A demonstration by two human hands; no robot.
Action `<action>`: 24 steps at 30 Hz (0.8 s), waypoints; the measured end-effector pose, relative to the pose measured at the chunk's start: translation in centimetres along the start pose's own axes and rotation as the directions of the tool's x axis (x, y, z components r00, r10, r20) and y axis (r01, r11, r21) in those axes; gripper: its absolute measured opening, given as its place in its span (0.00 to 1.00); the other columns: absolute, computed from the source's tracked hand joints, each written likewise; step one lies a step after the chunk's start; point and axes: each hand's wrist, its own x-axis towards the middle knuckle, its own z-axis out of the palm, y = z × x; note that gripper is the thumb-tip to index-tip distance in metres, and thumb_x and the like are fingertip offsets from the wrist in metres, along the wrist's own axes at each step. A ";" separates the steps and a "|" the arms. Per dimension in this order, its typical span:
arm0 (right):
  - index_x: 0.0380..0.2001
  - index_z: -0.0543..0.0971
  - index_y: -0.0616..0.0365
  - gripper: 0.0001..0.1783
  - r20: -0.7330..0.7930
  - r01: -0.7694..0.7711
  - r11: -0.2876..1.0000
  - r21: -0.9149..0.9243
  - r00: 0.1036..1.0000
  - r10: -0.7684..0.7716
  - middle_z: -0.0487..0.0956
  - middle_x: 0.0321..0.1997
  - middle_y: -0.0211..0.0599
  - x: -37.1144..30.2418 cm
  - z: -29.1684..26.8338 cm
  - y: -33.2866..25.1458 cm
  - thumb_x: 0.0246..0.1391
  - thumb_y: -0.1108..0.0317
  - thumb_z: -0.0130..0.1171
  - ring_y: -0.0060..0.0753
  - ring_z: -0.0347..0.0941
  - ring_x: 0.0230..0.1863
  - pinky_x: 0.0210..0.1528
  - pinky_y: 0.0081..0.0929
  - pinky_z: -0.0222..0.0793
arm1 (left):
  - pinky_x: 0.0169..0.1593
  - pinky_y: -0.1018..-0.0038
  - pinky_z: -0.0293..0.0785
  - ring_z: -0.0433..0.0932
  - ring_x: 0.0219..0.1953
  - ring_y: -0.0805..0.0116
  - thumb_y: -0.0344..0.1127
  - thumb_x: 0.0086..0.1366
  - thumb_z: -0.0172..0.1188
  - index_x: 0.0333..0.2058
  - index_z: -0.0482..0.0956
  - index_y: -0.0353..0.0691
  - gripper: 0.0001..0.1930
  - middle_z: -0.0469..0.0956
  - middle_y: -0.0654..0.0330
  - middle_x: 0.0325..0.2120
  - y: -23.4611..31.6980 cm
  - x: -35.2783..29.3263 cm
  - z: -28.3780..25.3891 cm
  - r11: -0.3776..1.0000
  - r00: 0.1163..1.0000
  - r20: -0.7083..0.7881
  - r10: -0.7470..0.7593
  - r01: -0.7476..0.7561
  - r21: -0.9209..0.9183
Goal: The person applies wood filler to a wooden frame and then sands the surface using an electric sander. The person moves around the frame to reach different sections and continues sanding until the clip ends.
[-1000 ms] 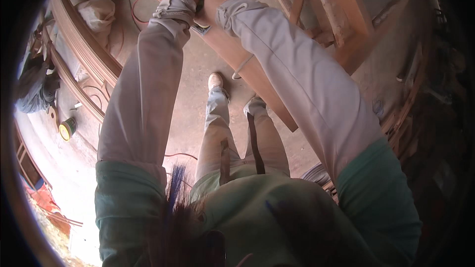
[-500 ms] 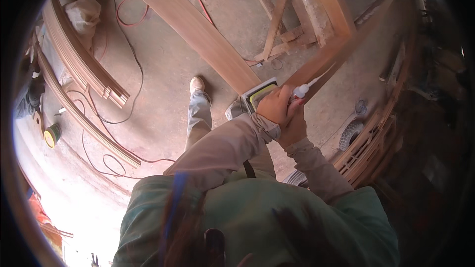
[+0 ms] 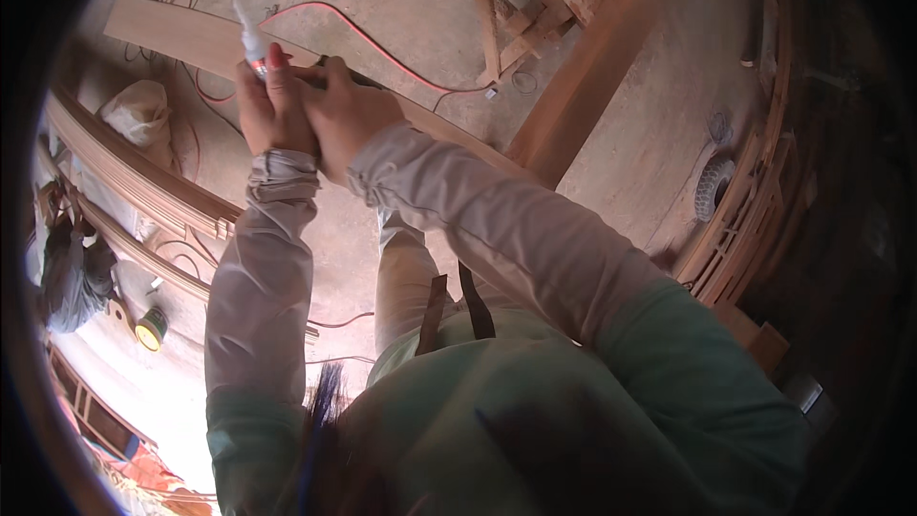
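Observation:
My left hand is closed around a small white squeeze bottle with a long narrow nozzle. The nozzle points up and away. Pressed against it on the right is my right hand, its fingers bent over something mostly hidden; only a dark edge shows past the knuckles. Both hands are over the long wooden rail of a large frame. This rail meets a wide wooden board at a corner to the right.
Wooden trestle pieces stand inside the frame. A red hose and cables cross the concrete floor. Stacked mouldings, a white sack and a round green-and-yellow container lie left. A coiled item is at right.
Both hands, with the bottle, have swung from the frame's right corner to the left along the rail. The layered block with a yellow-green strip beside them no longer shows clearly.

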 end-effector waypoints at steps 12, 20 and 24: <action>0.62 0.60 0.28 0.43 0.065 -0.317 0.948 0.023 0.947 0.315 0.66 0.49 0.48 -8.8 -4.5 5.7 0.43 0.65 0.65 0.54 0.77 0.38 0.38 0.44 0.76 | 0.33 0.76 0.72 0.78 0.27 0.72 0.47 0.70 0.50 0.40 0.68 0.35 0.18 0.81 0.58 0.23 0.6 -7.1 8.4 0.999 0.954 0.298 0.011 0.003 -0.048; 0.61 0.61 0.36 0.42 0.006 -0.504 0.863 0.045 0.864 0.504 0.65 0.50 0.45 -23.3 -6.7 10.8 0.41 0.63 0.67 0.51 0.75 0.40 0.39 0.43 0.76 | 0.30 0.63 0.74 0.80 0.27 0.51 0.37 0.62 0.59 0.42 0.70 0.38 0.14 0.78 0.51 0.24 -0.6 -19.7 15.0 1.000 0.843 0.538 -0.022 0.025 0.001; 0.59 0.63 0.39 0.39 -0.056 -0.396 0.913 0.097 0.914 0.403 0.67 0.48 0.43 -25.5 -6.9 11.0 0.41 0.64 0.67 0.50 0.75 0.40 0.37 0.41 0.76 | 0.32 0.64 0.74 0.80 0.30 0.52 0.36 0.63 0.57 0.43 0.70 0.37 0.13 0.78 0.50 0.27 -0.8 -21.7 14.8 1.000 0.836 0.548 0.023 -0.025 -0.004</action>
